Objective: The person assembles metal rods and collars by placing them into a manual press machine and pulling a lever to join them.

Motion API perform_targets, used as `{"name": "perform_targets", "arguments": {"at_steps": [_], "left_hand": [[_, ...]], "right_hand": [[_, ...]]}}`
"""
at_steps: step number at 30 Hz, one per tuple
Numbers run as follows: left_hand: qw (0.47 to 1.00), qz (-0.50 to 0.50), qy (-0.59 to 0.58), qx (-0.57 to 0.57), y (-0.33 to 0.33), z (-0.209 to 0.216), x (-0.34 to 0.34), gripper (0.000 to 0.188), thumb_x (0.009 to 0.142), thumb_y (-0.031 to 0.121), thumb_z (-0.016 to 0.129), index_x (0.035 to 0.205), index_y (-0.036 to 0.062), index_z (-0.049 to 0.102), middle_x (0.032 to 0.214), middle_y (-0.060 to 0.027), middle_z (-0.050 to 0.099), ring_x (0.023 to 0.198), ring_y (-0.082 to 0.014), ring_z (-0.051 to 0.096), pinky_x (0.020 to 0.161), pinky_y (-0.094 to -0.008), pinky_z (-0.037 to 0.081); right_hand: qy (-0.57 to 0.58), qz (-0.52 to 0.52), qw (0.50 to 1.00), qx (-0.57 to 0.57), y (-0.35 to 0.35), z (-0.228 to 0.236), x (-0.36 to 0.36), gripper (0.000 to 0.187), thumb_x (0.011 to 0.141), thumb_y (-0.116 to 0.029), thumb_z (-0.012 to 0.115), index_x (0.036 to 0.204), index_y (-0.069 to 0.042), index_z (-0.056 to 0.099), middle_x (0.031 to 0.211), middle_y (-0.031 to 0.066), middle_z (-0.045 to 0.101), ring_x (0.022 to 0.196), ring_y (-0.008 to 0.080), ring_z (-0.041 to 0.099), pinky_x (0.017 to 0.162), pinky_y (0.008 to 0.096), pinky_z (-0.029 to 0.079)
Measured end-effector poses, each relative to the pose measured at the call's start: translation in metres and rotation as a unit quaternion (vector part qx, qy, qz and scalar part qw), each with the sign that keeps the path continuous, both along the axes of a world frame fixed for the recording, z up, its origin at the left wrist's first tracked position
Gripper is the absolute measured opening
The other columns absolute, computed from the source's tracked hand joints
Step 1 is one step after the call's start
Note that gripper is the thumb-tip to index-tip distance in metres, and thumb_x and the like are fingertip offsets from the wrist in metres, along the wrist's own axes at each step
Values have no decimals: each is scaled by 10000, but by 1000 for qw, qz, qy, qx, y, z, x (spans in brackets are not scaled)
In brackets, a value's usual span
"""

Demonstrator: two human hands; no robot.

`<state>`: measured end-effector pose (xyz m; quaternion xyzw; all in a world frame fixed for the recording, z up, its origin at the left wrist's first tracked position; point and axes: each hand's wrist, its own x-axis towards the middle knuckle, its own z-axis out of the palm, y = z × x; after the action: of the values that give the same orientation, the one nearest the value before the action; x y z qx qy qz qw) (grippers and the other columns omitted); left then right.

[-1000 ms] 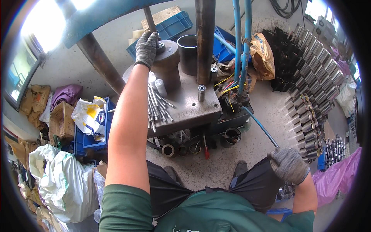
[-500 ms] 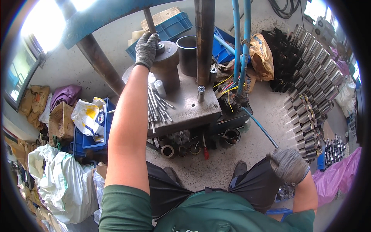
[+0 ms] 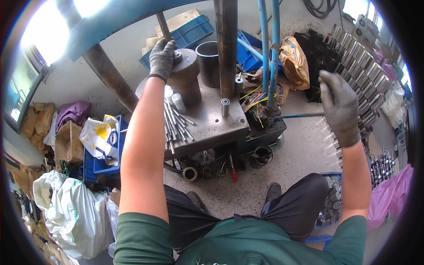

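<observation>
My left hand [image 3: 161,58], in a grey glove, reaches to the top of a brown steel cylinder [image 3: 185,81] on the grey press plate [image 3: 212,121]. Its fingers curl around a small round metal piece [image 3: 177,55] on that cylinder. A bundle of thin steel rods [image 3: 174,126] lies on the plate below my forearm. My gloved right hand [image 3: 340,106] hangs in the air at the right with its fingers apart and nothing in it. It is in front of rows of shiny metal cylinders [image 3: 357,57].
A thick vertical column [image 3: 227,44] and a dark tube [image 3: 208,62] stand on the plate, with two blue hoses [image 3: 269,53] beside them. Blue crates [image 3: 185,33] sit behind, bags and boxes [image 3: 66,141] at the left, and a pink bag [image 3: 393,198] at the right.
My right hand has risen from beside my right knee to chest height in front of the shiny cylinders, and its fingers have spread. My left hand stays on the brown cylinder.
</observation>
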<state>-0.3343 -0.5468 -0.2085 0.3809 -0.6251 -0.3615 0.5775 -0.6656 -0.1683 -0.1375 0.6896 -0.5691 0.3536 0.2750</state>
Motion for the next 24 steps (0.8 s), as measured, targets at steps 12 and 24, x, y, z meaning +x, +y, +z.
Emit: {"name": "perform_targets", "arguments": {"at_steps": [12, 24], "left_hand": [[993, -57, 40, -95, 23, 2, 0, 209, 1007, 131, 639, 1193, 41, 670, 955, -29, 713, 865, -97, 645, 783, -251, 523], [902, -105, 174, 382, 262, -84, -41, 463, 1001, 548, 585, 1078, 93, 623, 725, -49, 616, 617, -181, 616, 469, -317, 507]], "right_hand": [[-8, -57, 997, 42, -50, 11, -24, 187, 913, -98, 641, 1076, -20, 691, 1016, 200, 703, 919, 372, 692, 827, 417, 574], [-45, -19, 997, 55, -14, 3, -16, 148, 904, -95, 643, 1035, -46, 693, 913, 182, 711, 834, 337, 706, 772, 411, 589]]}}
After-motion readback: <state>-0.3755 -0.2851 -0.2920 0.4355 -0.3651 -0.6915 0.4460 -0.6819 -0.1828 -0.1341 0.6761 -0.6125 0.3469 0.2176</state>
